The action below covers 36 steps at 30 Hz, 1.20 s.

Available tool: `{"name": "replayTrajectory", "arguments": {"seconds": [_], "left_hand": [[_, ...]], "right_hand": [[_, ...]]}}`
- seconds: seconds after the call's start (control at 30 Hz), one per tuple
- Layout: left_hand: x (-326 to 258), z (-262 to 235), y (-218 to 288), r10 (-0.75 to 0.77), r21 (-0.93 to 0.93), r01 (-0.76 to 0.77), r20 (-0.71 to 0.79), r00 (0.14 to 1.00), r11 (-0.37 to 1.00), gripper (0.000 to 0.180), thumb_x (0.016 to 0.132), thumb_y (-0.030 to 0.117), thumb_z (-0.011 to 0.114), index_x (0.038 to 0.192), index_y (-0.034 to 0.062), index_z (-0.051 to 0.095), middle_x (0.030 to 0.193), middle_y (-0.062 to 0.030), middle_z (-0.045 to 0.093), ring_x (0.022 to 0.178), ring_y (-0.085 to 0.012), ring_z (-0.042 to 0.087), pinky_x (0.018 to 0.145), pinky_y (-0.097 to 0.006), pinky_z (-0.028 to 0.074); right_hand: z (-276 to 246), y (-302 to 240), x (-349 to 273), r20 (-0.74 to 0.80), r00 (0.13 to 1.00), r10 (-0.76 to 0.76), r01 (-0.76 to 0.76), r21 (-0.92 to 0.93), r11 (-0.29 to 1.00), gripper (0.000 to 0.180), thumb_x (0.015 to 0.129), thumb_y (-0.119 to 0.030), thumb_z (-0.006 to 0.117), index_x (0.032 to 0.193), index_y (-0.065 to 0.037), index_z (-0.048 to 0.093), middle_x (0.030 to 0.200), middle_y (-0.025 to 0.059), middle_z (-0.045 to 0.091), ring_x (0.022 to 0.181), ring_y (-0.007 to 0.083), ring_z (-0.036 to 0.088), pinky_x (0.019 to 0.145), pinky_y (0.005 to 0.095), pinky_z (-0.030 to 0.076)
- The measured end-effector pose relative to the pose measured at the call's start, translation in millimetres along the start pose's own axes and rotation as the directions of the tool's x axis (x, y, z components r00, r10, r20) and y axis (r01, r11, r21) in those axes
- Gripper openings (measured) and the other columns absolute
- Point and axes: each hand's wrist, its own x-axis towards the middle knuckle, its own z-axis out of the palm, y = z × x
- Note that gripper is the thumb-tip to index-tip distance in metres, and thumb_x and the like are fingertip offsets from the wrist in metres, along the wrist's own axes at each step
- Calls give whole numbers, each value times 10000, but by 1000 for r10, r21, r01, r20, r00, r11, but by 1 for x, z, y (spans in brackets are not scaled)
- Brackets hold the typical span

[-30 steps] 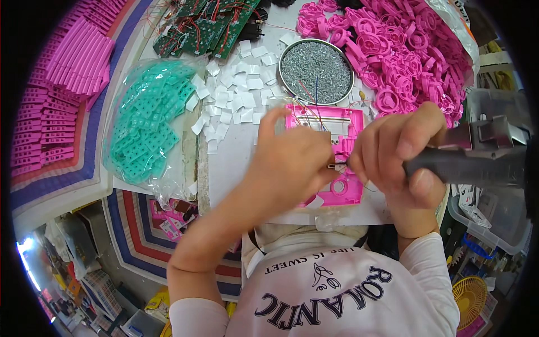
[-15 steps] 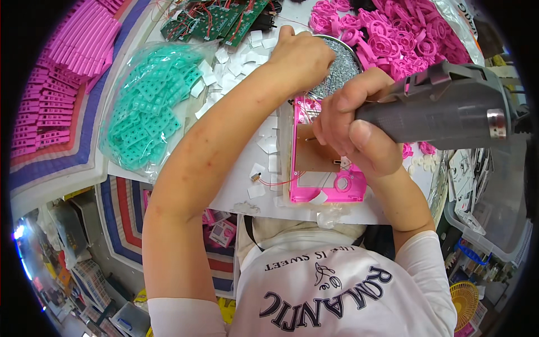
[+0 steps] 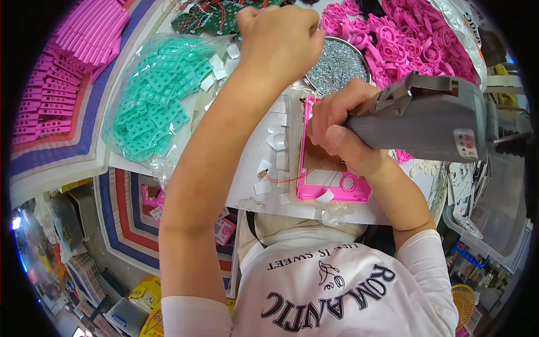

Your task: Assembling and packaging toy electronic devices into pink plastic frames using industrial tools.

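**A:** Going left to right: pink strips (image 3: pixel 45 73) were stacked at the far left, then a bag of teal parts (image 3: pixel 154 101), both parked out of the way I guess. Why was the left hand (image 3: pixel 281 42) up by the screw dish (image 3: pixel 337 64)?

**B:** Fist was closed near the dish; couldn't tell if it had anything in it. The pink case (image 3: pixel 325 180) lay flat on the bench right in front of the person, long axis running away from them, round hole at the near end. Right hand (image 3: pixel 342 129) was wrapped tight around the grey driver (image 3: pixel 426 121), tip hidden, seemingly pressed onto the case's top.
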Motion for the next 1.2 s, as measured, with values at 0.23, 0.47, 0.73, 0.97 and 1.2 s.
{"name": "replayTrajectory", "arguments": {"seconds": [0.23,0.47,0.73,0.97,1.2], "left_hand": [[-112,-69,34,-21,-316,104,258,966,943,58,850,157,744,898,135,721,863,18,709,860,-193,641,931,-422,333],[-136,-70,63,-65,-466,217,321,945,858,99,813,126,775,890,151,719,838,14,696,819,-177,636,938,-435,327],[-140,-74,77,-44,-321,122,238,970,939,228,739,103,755,946,166,684,992,16,670,937,-204,606,1011,-475,272],[-162,-88,69,-60,-305,153,293,954,940,199,723,81,707,908,141,671,1006,18,647,1001,-212,595,1002,-529,275],[-173,-100,93,-84,-306,211,380,921,928,195,722,158,777,892,136,685,1015,2,607,1034,-219,567,975,-525,277]], "right_hand": [[-9,-25,8,-28,992,-123,126,267,955,283,913,-178,700,1082,-35,524,664,30,525,537,109,477,541,299,442],[5,-55,-8,-63,995,-77,91,270,959,349,944,-343,717,1074,-110,492,612,-20,491,502,112,444,488,291,404],[0,-41,-36,-34,999,-23,32,294,955,280,916,-166,697,1058,-49,487,709,37,540,608,132,521,582,312,460],[6,-31,-43,-25,999,43,-40,106,994,249,939,-196,697,1001,-81,485,655,27,505,554,127,484,529,315,430],[0,-32,-42,120,987,107,-98,-76,992,264,924,-162,723,966,-61,482,670,48,531,580,140,489,561,333,447]]}}
